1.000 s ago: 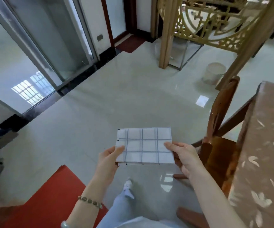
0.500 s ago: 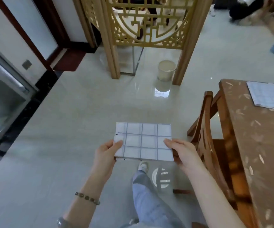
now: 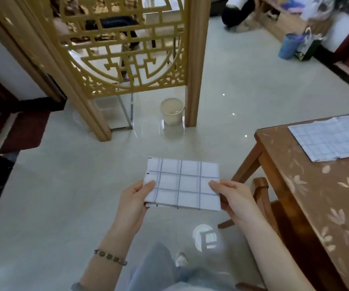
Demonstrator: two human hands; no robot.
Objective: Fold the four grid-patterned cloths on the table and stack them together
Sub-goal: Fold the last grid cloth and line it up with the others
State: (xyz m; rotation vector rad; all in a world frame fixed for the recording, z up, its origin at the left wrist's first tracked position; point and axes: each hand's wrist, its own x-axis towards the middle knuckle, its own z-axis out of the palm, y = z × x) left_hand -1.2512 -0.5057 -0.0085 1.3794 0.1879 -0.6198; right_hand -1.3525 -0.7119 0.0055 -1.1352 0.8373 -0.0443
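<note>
The folded grid cloth (image 3: 183,183), pinched at its sides by left hand (image 3: 134,201) and right hand (image 3: 233,198), should stay level and square when laid on the table (image 3: 295,185) at right.

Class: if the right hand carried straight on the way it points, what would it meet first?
The right hand pinches the folded cloth, thumb pointing left across it. Going on, it would likely reach the left hand at the opposite edge first, though depth is unclear.
</note>
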